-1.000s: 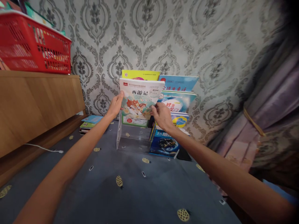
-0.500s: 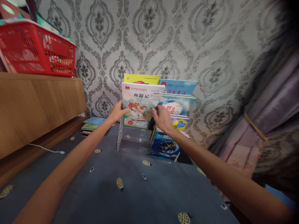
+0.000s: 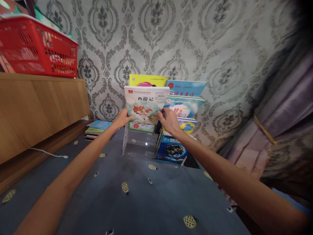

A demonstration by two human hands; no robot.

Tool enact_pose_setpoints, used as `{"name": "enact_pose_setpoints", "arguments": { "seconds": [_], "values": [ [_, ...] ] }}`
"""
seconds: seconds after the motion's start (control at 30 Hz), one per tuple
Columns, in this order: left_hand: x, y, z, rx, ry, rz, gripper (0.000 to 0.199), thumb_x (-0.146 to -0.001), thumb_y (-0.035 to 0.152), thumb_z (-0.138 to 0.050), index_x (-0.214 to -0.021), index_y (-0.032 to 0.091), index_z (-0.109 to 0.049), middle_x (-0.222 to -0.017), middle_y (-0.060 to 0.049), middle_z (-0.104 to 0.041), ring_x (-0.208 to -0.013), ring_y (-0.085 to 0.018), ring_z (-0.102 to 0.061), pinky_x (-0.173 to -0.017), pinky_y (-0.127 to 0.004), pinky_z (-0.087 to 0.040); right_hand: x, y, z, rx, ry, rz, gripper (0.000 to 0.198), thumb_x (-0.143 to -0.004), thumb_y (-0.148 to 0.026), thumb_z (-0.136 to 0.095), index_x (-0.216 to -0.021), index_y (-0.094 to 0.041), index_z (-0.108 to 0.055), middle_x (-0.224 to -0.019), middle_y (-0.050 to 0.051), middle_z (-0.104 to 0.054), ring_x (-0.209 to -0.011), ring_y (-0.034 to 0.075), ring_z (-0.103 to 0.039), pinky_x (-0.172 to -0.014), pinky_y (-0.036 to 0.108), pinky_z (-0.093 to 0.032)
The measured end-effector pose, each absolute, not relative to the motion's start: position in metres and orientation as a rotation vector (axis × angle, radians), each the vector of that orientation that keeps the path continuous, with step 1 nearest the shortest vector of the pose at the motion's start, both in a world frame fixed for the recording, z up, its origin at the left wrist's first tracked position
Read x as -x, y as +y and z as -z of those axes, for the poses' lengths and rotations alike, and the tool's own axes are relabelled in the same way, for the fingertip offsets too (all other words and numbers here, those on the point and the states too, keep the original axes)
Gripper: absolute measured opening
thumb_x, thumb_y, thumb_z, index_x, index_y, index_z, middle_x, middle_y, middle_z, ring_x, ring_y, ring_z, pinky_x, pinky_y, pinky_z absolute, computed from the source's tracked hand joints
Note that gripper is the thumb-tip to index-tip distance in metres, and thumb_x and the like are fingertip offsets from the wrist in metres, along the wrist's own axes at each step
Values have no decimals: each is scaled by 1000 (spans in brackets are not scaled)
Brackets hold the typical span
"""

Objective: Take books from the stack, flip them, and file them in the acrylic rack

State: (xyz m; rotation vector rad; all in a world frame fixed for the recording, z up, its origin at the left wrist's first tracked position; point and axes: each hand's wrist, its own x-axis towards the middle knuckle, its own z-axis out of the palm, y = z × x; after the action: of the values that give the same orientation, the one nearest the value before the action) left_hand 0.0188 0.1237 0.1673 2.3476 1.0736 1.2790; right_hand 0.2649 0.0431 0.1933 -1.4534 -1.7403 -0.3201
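A white and pale-green picture-covered book (image 3: 146, 103) is held between my two hands, front cover toward me. My left hand (image 3: 122, 118) grips its left edge, thumb on the cover. On the right edge, my right hand (image 3: 168, 120) is closed with its thumb also on the cover. Beneath and behind the book stands a clear tiered book rack (image 3: 140, 150), its lower left tiers bare. A yellow book (image 3: 148, 80) rises behind the held one. To the right, several books fill the rack, among them a light-blue book (image 3: 187, 88) and a dark-blue globe book (image 3: 171, 150).
Several books (image 3: 97, 125) lie stacked at the left beside a wooden cabinet (image 3: 44, 111). A red basket (image 3: 41, 49) sits on the cabinet. A white cable (image 3: 50, 154) trails onto the patterned cloth (image 3: 97, 202). A dark flat object (image 3: 192, 161) lies right of the rack; a curtain (image 3: 264, 117) hangs beyond.
Both hands still hold the book. It has tipped and dropped slightly relative to the rack, covering more of the green-edged book behind. The whole view has shifted a little.
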Motion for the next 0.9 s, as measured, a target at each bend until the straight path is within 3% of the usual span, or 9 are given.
{"name": "enact_pose_setpoints", "arguments": {
  "seconds": [0.13,0.37,0.63,0.73,0.9],
  "values": [
    [-18,123,-164,-2396,1171,-1241,47,-83,32,-61,-127,16,-56,-122,-9,-68,-112,-27,-63,-98,-41,-49,-263,42,-196,1533,-1755,267,21,-95,-31,-46,-88,-18,-62,-83,12,-72,-85,27,-66,-76,34,-45],
    [-25,111,-168,-2370,1427,-1388,54,-95,42,-52,-135,9,-40,-119,-20,-66,-115,-33,-63,-98,-45,-48,-259,39,-208,1632,-1784,228,19,-94,-26,-51,-103,-15,-64,-88,12,-76,-87,26,-70,-79,31,-48],
    [-35,103,-195,-2307,1374,-1571,50,-96,34,-53,-137,15,-32,-130,-21,-61,-119,-36,-61,-100,-47,-47,-255,35,-220,1725,-1902,156,18,-91,-20,-51,-88,-14,-68,-80,13,-76,-80,26,-72,-71,31,-48],
    [-33,106,-194,-2287,1393,-1557,49,-95,33,-52,-138,16,-33,-128,-19,-63,-119,-35,-62,-101,-46,-47,-256,34,-220,1631,-1853,247,22,-89,-20,-51,-102,-13,-67,-81,13,-75,-79,29,-70,-70,34,-48],
    [-32,109,-191,-2345,1438,-1460,46,-97,32,-45,-140,17,-36,-126,-17,-66,-115,-34,-64,-99,-45,-47,-258,32,-227,1491,-1763,485,48,-88,-20,-48,-135,-10,-49,-91,15,-75,-80,31,-66,-71,39,-47]
  ]
}}
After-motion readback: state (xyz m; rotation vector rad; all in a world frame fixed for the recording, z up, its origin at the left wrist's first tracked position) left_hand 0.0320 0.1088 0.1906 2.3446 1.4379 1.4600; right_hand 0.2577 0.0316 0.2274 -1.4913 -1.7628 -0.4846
